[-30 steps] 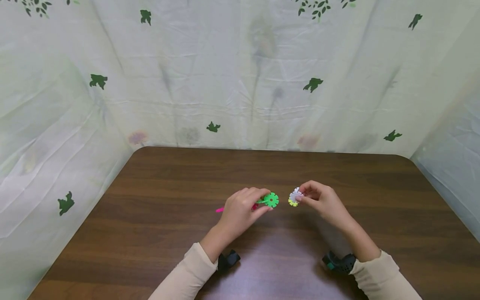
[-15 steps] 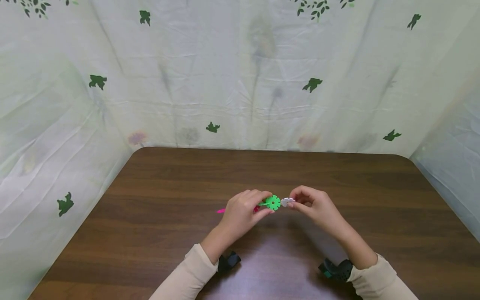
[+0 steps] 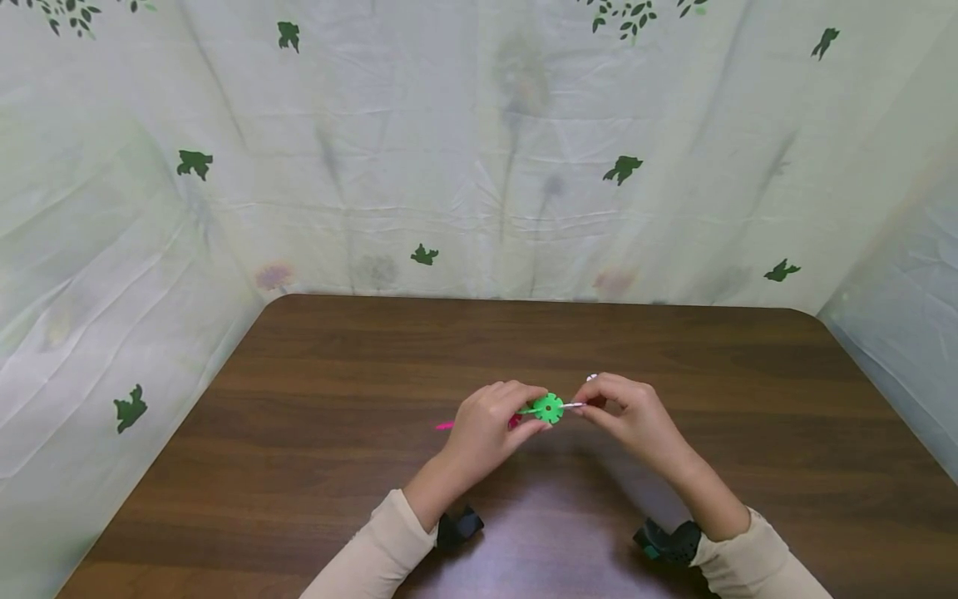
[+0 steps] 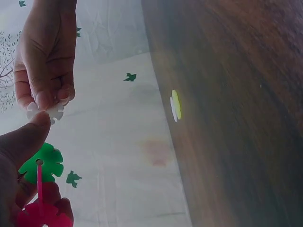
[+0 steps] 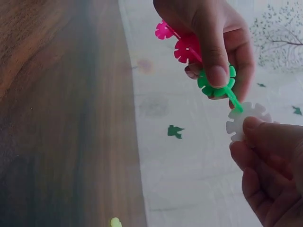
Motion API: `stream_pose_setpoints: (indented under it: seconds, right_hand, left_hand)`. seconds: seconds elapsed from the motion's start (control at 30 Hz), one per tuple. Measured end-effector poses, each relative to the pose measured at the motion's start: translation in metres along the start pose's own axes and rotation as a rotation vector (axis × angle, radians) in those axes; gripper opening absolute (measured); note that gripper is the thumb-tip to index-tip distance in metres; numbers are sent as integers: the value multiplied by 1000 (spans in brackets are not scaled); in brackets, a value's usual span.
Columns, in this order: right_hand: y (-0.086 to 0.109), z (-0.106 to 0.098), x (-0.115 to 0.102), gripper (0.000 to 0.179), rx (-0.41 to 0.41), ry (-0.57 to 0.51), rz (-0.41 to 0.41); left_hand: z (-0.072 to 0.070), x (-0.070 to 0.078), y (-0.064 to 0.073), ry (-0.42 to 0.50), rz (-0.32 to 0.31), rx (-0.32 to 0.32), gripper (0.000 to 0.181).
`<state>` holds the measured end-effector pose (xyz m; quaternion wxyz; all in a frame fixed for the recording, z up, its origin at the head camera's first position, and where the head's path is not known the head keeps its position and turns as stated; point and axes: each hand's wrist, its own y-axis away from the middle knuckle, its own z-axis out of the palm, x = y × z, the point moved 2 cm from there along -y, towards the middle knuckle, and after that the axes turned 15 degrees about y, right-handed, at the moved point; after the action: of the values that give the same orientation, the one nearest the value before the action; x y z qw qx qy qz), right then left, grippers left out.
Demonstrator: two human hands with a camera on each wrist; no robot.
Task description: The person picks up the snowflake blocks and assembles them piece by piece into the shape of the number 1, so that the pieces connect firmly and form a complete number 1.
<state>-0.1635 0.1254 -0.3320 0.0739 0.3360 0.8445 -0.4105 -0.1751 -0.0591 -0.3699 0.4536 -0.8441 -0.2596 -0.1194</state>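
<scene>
My left hand (image 3: 494, 420) holds a chain of flower-shaped notched plastic discs. Its pink discs (image 5: 185, 48) lead to a green disc (image 3: 549, 408) at the right-hand end. A white notched disc (image 5: 248, 120) is pinched between the thumb and fingers of my right hand (image 3: 636, 413). In the right wrist view a green edge-on disc (image 5: 233, 98) meets the rim of that white disc; how deep it sits in a notch I cannot tell. Part of the chain is hidden behind the left fingers.
A yellow disc (image 4: 176, 105) and a white disc (image 4: 173, 109) lie together on the brown wooden table (image 3: 337, 358), beyond my right hand. A pale curtain (image 3: 464, 166) with green leaf and bird shapes hangs behind and beside the table.
My right hand has moved left with the white disc and brought it up against the green one, turning it edge-on. The left hand has shifted slightly right.
</scene>
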Motion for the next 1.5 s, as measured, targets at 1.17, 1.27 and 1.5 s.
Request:
stream_pose_setpoints:
  seconds: [1.17,1.27,1.5]
  right_hand:
    - [9,11,17,13,-90,-140,265]
    - [13,17,26,11,-116,-179,324]
    - [13,22,26,11,-146,-366,411]
  left_hand:
    - [-2,1,-2,-15,48,-77,39]
    - [-2,3,-2,-43,67,-82,38]
    - [1,8,-2,-81,43,-102,38]
